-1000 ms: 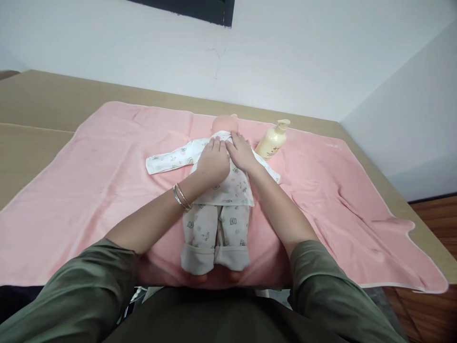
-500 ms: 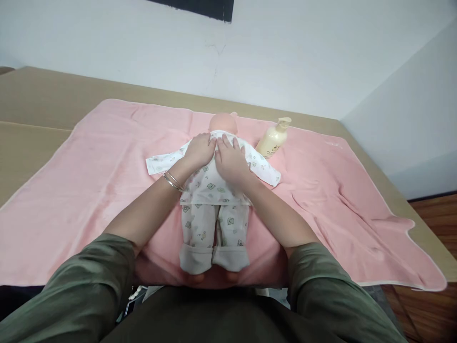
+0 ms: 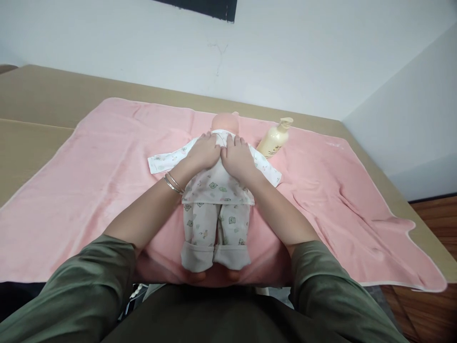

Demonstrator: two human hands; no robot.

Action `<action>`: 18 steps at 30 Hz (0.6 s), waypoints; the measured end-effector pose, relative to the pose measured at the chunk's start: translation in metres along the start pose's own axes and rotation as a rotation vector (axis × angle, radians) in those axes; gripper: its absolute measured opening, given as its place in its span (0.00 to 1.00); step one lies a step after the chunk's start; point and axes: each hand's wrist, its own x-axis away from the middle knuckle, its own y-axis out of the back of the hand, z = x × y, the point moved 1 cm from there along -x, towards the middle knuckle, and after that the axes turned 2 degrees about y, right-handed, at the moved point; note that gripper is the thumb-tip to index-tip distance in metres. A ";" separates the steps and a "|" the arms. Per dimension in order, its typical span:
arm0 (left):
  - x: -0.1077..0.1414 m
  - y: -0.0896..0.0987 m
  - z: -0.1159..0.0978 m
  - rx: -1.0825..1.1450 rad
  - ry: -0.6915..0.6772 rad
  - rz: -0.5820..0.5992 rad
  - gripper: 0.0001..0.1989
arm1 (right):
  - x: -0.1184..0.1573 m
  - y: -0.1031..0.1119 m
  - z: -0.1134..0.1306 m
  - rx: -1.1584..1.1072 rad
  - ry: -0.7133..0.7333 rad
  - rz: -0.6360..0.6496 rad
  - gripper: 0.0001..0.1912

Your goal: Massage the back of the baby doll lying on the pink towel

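Observation:
A baby doll (image 3: 218,190) in a white printed top and trousers lies face down, its head pointing away from me. My left hand (image 3: 205,151) rests flat on the left side of its upper back, fingers stretched toward the shoulder. On the right side of the back lies my right hand (image 3: 237,157), palm down with the fingers extended. The two thumbs almost meet over the doll's spine. Neither hand grips anything. The doll's sleeves spread out to both sides, and its trouser cuffs are turned up above the feet.
Under the doll a pink blanket (image 3: 110,190) covers much of the wooden table (image 3: 39,100). A cream pump bottle (image 3: 274,140) leans on the blanket, right of the doll's head. Behind the table rises a white wall (image 3: 285,57).
My right hand has shifted slightly right, and its fingers have drawn closer together. My left hand has turned a little, with its thumb nearer the middle. The doll stays in place.

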 end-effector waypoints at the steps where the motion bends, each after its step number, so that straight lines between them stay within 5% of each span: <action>1: -0.004 0.000 0.005 0.032 0.039 -0.024 0.28 | 0.007 0.000 0.006 0.025 0.016 -0.002 0.35; 8: -0.012 -0.004 0.019 0.255 0.148 -0.100 0.25 | 0.031 0.001 0.030 0.047 0.109 0.023 0.37; 18: -0.005 0.021 0.013 0.207 0.164 0.022 0.27 | -0.021 0.001 -0.024 -0.116 0.020 -0.063 0.34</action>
